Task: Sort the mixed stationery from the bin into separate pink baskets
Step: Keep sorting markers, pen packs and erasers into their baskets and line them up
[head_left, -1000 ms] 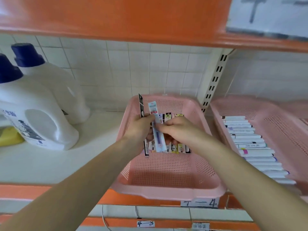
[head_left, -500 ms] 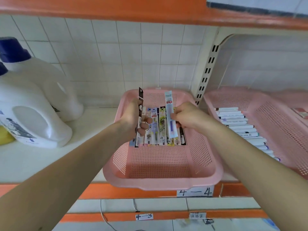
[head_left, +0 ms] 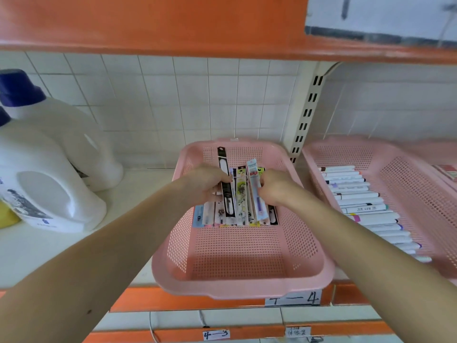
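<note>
Over the basket [head_left: 242, 290], left hand [head_left: 205, 185] and right hand [head_left: 274, 188] grip packs [head_left: 222, 161].

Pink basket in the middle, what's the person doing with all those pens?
A person is sorting packaged pens into the middle pink basket. The left hand holds a black pen pack and the right hand holds a pale blue pen pack, both above the row of pen packs lying in the basket's far half. The near half is bare. The right basket holds white markers.
</note>
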Action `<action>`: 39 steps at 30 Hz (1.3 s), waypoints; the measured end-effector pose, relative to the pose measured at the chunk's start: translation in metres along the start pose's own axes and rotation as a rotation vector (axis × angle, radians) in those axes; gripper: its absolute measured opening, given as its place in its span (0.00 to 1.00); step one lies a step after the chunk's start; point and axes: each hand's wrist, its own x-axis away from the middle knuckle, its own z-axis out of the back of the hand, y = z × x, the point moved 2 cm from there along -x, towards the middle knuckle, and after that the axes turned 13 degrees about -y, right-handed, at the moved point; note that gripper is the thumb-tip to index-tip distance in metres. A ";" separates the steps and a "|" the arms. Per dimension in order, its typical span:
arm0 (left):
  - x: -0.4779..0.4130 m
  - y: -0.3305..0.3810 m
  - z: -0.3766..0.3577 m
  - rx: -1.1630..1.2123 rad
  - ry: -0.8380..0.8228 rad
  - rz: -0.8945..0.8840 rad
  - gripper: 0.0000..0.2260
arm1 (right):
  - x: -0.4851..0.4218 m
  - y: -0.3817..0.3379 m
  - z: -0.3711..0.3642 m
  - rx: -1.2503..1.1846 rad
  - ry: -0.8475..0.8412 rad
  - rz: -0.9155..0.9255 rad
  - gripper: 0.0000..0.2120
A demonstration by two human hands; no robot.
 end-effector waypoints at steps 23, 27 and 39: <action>-0.026 -0.010 -0.009 -1.123 0.232 -0.184 0.23 | 0.003 0.001 -0.015 -0.096 0.006 0.028 0.16; -0.007 -0.002 -0.014 -1.352 0.009 -0.130 0.30 | 0.001 0.005 -0.014 -0.127 0.020 0.021 0.20; 0.003 -0.024 -0.013 -1.553 -0.174 -0.075 0.32 | 0.003 0.002 -0.014 -0.073 0.047 0.048 0.10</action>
